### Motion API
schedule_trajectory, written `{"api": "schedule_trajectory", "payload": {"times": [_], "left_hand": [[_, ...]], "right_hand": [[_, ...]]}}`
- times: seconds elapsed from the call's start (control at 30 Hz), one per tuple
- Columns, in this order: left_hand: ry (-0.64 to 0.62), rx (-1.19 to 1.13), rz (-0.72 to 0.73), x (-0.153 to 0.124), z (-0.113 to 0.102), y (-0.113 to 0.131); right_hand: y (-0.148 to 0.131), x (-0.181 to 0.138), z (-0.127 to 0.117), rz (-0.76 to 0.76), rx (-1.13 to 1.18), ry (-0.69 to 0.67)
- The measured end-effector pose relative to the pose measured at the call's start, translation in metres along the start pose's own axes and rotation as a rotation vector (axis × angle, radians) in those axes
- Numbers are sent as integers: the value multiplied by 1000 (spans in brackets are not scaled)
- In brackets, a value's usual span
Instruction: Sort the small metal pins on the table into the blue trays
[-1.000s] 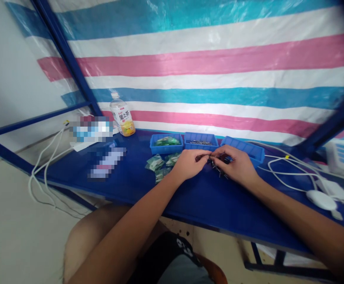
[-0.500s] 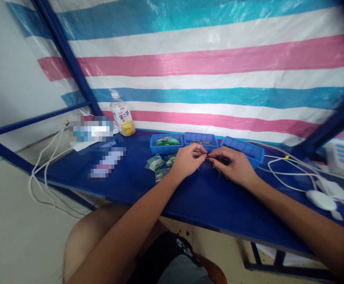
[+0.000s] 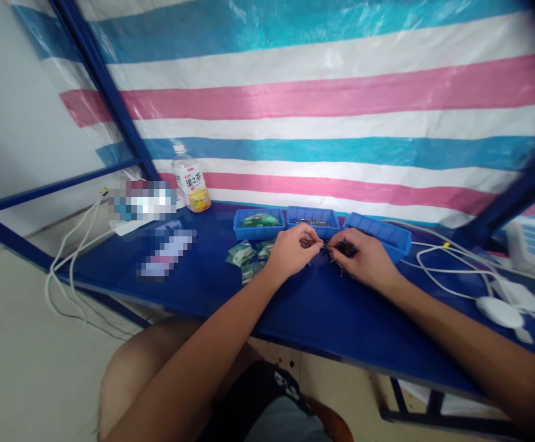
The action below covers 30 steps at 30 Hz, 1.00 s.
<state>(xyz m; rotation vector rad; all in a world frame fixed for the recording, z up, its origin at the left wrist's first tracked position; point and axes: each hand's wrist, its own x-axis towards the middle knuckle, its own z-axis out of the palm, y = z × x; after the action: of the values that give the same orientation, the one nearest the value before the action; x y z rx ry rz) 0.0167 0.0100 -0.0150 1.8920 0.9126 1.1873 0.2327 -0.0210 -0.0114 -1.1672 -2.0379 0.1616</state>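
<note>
My left hand [image 3: 295, 247] is closed in a pinch, its thumb and fingertips meeting at a tiny part too small to name. Close against it, my right hand [image 3: 360, 253] also pinches with thumb and forefinger, at the other side of that part. Small dark pieces with thin metal pins [image 3: 341, 270] lie under and beside my right hand, partly hidden by it. Behind the hands stand a blue bin [image 3: 313, 230] with small metal pieces and another blue bin [image 3: 378, 236], tilted at an angle. Little green-tinted bags [image 3: 241, 253] lie left of my left hand.
A third blue bin [image 3: 259, 233] holds green packets. A drink bottle [image 3: 191, 181] stands at the back left of the blue table [image 3: 212, 258]. White cables [image 3: 442, 270] and a round white device [image 3: 500, 311] lie on the right. Striped sheeting [image 3: 295, 98] hangs behind.
My fingertips have moved slightly apart, with the right hand's fingers shifting a little to the right. The bins, bags and bottle stay where they were.
</note>
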Motion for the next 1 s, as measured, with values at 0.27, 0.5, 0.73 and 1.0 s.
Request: {"api": "schedule_trajectory", "payload": {"times": [0.27,0.5,0.73,1.0], "left_hand": [[-56,-85,-25,0,0,3],[-101,36,-24,-2,-3,7],[-146,136,62,-2,-3,5],[-115,-29,11,0,-1,1]], "right_hand": [[-5,-1,4,72,56,-28],[-10,0,-2,108,105,-1],[-7,-2,-3,91,41,33],[-1,-2,2,21,42,2]]}}
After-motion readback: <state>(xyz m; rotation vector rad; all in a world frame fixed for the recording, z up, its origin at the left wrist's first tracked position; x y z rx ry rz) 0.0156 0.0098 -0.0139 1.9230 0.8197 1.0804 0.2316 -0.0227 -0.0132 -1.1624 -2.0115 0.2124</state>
